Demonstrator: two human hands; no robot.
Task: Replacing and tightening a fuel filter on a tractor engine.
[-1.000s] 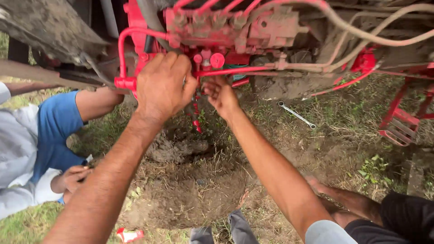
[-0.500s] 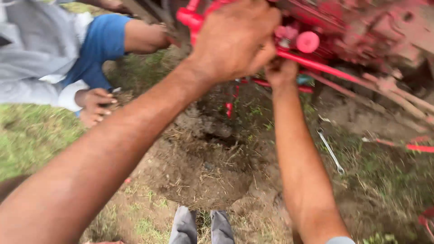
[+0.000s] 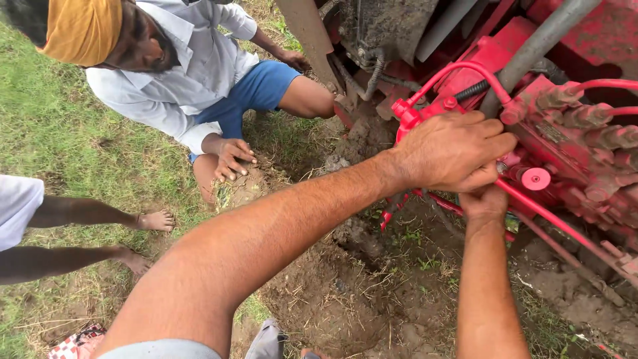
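Basically, left hand [image 3: 458, 151] has its fingers wrapped over the red pump block [image 3: 565, 133] on the machine's side; right hand [image 3: 484, 199] beneath, grip hidden. Rigid, heavy-looking, bolted metal (likely greasy); hold the body, not the thin pipes [image 3: 558, 219].

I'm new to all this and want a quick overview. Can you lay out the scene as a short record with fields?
Setting: outdoors, grass and bare mud
Machine: red machine block with thin red pipes
Left hand: laid over the block's pipe fittings
Right hand: reaching up beneath the left hand, fingers hidden
Nearby: crouching person in white shirt; another person's bare feet
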